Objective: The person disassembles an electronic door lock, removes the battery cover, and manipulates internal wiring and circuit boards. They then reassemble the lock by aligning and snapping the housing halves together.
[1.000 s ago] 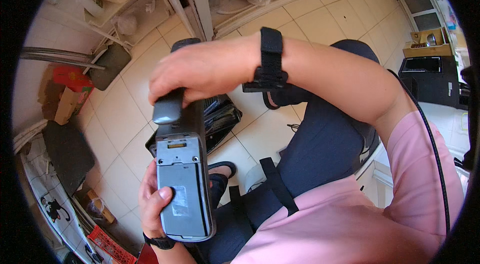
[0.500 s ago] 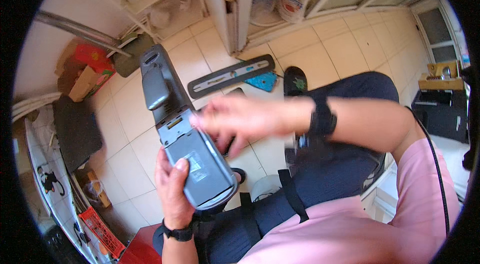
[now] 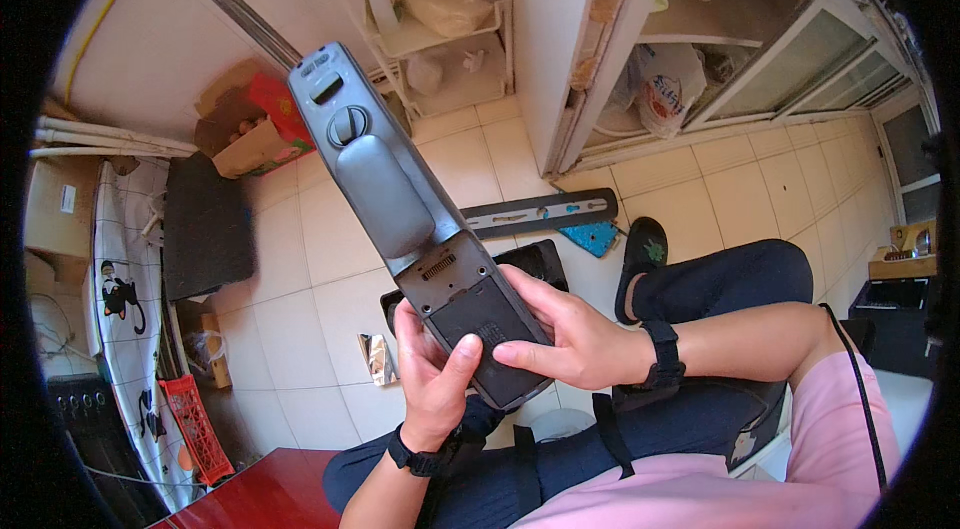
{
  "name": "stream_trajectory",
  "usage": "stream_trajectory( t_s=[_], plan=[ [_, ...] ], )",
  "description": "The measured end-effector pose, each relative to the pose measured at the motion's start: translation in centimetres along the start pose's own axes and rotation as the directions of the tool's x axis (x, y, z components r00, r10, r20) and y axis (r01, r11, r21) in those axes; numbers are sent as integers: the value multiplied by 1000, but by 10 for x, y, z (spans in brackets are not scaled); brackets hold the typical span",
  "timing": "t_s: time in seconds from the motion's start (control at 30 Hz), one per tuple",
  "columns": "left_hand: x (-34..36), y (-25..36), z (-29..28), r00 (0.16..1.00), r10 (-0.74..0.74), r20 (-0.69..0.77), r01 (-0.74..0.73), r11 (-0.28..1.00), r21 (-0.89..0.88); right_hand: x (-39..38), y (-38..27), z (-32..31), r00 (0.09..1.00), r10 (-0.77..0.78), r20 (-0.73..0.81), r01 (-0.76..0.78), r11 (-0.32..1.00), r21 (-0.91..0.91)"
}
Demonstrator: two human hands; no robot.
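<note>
Dark grey, one long handled device point(image 3: 425, 219), slanting from far left to near right above the tiled floor point(image 3: 335, 254), near end in two hands: left hand point(image 3: 430, 379) narrowed around the left edge, right hand point(image 3: 570, 334) gripping the right edge, two thumbs resting on one black panel point(image 3: 480, 314). Farther right on the floor, one slotted plate point(image 3: 515, 216), one blue piece point(image 3: 592, 239) at its edge, one black slipper point(image 3: 645, 247). Near left, one foil scrap point(image 3: 378, 359). Room for moving leftward over tiles to one dark board point(image 3: 205, 229), and rightward along the cabinet point(image 3: 755, 61) edge.
</note>
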State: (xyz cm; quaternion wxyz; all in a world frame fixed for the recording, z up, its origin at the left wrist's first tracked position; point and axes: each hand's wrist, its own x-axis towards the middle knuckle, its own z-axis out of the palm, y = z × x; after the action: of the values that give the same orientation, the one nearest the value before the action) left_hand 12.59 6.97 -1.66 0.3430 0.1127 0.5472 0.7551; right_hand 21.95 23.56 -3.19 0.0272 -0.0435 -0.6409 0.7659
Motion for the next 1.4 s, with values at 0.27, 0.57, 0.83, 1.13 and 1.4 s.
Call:
stream_trajectory(
  t_s=[0.27, 0.57, 0.83, 1.13, 1.4],
  plan=[
    [0, -1, 12, 988, 139, -65, -136, 989, 49, 2, -10, 2, 999, -32, -39, 28, 996, -86],
    [2, 11, 11, 988, 154, 23, -155, 988, 29, 3, -21, 0, 1000, -16, 12, 15, 996, 93],
    [-2, 12, 13, 989, 145, -33, -146, 989, -22, 6, -32, -4, 995, 60, 80, -79, 962, 261],
    [0, 5, 10, 993, 117, -32, -116, 992, 40, 40, -41, -34, 990, 0, -142, -23, 986, -166],
    [-17, -7, 29, 998, 64, -14, -60, 977, 207, 63, -47, -44, 973, 203, -109, -195, 978, 78]
  ],
)
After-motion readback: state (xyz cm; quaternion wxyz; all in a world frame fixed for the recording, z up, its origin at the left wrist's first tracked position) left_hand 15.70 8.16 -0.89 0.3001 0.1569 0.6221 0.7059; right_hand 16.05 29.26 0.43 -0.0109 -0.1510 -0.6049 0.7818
